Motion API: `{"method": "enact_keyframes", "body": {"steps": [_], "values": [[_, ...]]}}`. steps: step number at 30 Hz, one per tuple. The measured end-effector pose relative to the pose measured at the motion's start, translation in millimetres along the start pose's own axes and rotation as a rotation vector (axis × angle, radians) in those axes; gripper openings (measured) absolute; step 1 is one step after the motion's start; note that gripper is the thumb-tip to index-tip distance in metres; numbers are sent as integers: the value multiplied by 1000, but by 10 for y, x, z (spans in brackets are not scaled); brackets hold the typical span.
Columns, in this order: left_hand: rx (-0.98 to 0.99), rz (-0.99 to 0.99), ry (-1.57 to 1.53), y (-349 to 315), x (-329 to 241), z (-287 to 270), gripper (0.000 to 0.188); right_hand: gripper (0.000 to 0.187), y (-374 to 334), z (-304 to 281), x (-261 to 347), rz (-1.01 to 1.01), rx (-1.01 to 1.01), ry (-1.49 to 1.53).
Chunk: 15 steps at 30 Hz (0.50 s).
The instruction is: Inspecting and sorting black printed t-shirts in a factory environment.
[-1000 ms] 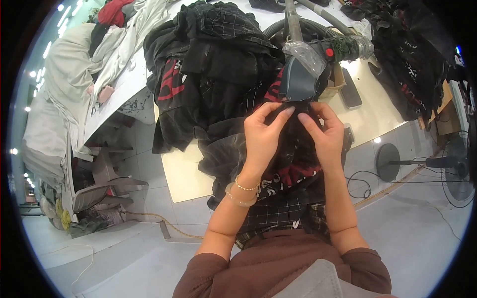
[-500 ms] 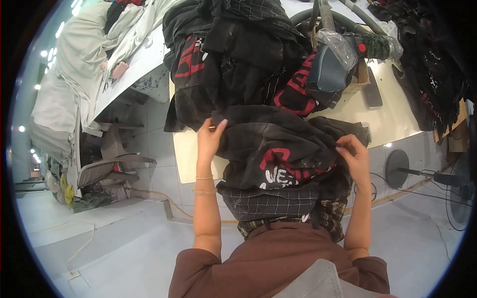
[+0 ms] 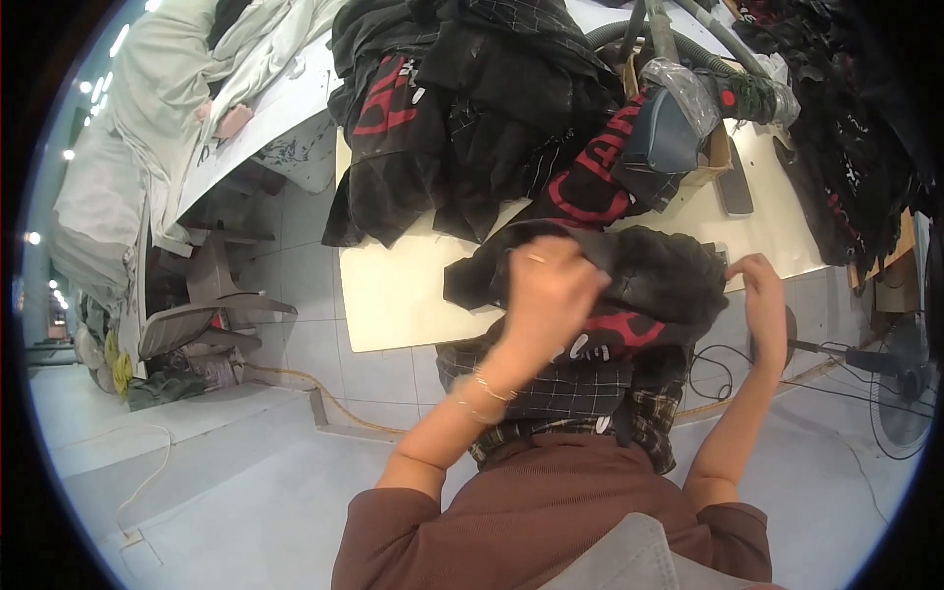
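Observation:
A black garment (image 3: 669,280) with red and white print lies bunched at the table's near edge, partly over my lap. My left hand (image 3: 556,290) is over its middle, fingers curled downward and smeared by motion; whether cloth is in them does not show. At the garment's right edge, the bent fingers of my right hand (image 3: 762,295) are closed on the cloth. Black cloth with a white grid (image 3: 570,391) hangs below, next to my brown shirt. A large pile of black garments (image 3: 482,108) lies just beyond, and a red-printed piece (image 3: 590,182) stretches toward it.
A blue-grey machine head (image 3: 659,133) with hoses and plastic wrap stands on the cream tabletop (image 3: 393,305). Beside it lies a dark flat object (image 3: 734,187). More black garments (image 3: 846,128) are at right, above a fan (image 3: 895,374). Pale cloth (image 3: 157,108) and a chair (image 3: 211,315) are at left.
My left hand has swept right, from the garment's left edge to over its middle. My right hand has shifted right. The garment is more bunched, and more tabletop shows at its left.

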<state>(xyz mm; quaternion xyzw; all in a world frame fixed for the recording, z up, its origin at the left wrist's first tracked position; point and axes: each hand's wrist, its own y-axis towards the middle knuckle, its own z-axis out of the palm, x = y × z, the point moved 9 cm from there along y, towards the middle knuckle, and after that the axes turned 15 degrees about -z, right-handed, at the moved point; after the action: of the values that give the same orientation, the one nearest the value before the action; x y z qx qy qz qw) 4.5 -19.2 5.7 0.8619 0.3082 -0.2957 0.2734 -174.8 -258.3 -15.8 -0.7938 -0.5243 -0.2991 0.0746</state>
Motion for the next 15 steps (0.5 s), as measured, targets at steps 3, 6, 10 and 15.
{"method": "enact_keyframes", "body": {"steps": [3,6,10,15], "values": [[292,10,89,-510,-177,748,28,12,228,169,529,-41,-111,174],[410,-20,77,-707,-223,891,42,12,504,508,1181,-267,-24,339],[342,-10,-16,-662,-200,605,37,46,834,1279,1638,-492,148,298],[47,-457,-320,-542,208,31,12,32,982,1903,1521,-382,371,278]]}}
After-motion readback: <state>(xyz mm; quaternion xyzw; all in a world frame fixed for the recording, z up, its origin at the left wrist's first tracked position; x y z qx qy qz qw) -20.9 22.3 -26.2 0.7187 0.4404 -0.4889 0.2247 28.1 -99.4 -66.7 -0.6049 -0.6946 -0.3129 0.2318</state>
